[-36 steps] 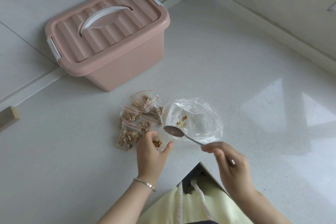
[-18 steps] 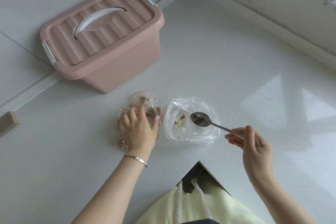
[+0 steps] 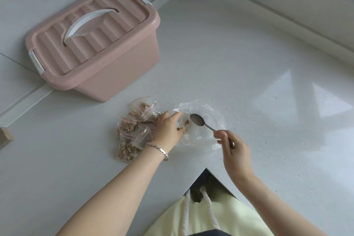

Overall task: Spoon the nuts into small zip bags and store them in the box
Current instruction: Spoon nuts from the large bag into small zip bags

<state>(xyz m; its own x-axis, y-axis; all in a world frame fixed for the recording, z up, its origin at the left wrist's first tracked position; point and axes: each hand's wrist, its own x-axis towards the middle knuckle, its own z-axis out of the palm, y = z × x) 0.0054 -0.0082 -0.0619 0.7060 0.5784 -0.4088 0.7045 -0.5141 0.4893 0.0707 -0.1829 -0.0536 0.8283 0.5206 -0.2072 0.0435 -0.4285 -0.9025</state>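
My right hand (image 3: pixel 232 144) pinches the handle of a metal spoon (image 3: pixel 198 120), whose empty bowl hovers over a large clear plastic bag (image 3: pixel 208 113) lying flat on the counter. A few nut crumbs (image 3: pixel 184 125) lie inside that bag. With fingers stretched forward, my left hand (image 3: pixel 166 128) rests on the bag's left edge. Left of it lies a pile of several small red-striped zip bags (image 3: pixel 127 132) filled with nuts. Against the back wall stands the pink storage box (image 3: pixel 118 74) with its ribbed lid (image 3: pixel 92 38) shut and a white handle on top.
The white counter (image 3: pixel 249 86) runs into a wall corner at the back and has a notch in its front edge where my lap shows. A small wooden block (image 3: pixel 4 137) sits at the far left edge.
My left hand left the pile of small zip bags and moved right onto the large bag's edge. My right hand brought the spoon back over the large bag.
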